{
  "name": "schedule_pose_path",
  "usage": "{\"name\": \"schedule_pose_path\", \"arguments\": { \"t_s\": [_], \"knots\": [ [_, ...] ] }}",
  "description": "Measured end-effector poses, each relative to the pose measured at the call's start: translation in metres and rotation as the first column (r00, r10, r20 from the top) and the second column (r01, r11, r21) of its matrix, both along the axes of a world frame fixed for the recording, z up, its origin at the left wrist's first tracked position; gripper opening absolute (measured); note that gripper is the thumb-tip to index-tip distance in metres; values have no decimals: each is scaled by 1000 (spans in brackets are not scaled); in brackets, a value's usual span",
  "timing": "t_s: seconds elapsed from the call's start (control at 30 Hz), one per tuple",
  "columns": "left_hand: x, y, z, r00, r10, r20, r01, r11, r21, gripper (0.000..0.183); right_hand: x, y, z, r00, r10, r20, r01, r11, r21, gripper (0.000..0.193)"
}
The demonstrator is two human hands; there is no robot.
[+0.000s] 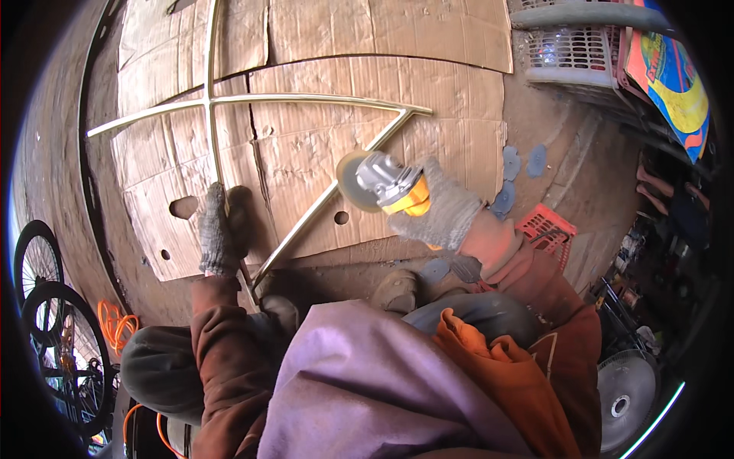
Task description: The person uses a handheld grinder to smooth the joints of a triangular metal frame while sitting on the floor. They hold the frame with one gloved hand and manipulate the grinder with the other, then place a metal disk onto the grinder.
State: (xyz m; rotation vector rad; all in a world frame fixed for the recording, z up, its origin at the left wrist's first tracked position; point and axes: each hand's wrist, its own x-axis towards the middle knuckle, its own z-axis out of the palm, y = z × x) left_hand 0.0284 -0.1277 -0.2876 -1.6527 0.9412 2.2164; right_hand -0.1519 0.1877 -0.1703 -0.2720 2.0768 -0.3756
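Note:
My left hand (217, 236), in a grey knit glove, is closed round the upright tube of a shiny, brass-coloured metal tube frame (210, 145). The frame lies on cardboard, with a crossing tube and a slanting tube that meet at the right. In my right hand (449, 205), also gloved, is an angle grinder (386, 182) with a silver head and yellow body. Its round disc (353, 180) overlaps the slanting tube in the picture; whether they touch I cannot tell. My right fingers wrap the grinder's body and partly hide it.
Flattened cardboard (321, 153) with a few holes covers the ground. Several worn grey discs (511, 162) lie to the right, near a red plastic basket (547, 234). A pale crate (569, 53) stands far right, an orange cable (115, 327) and bicycle wheels (65, 336) at left.

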Motion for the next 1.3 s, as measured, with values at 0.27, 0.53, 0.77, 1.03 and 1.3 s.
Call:
{"name": "schedule_pose_path", "arguments": {
  "t_s": [0.27,0.53,0.77,1.03,1.3],
  "knots": [
    [-8,4,16,1000,-12,21,12,1000,-14,44,1,15,-20,992,-127,-19,123,981,-149,80],
    [-4,5,4,997,38,72,-34,997,-66,42,0,12,-14,994,-110,-14,107,987,-118,82],
    [1,1,-3,1000,-5,9,6,999,-32,44,1,18,-21,991,-131,11,131,971,-199,81],
    [-2,2,-1,999,19,34,-17,998,-62,44,11,14,-21,996,-84,23,86,989,-121,81],
    [-7,0,11,997,-23,67,28,997,-70,46,-6,6,-3,995,-100,28,101,994,-29,89]
  ]
}}
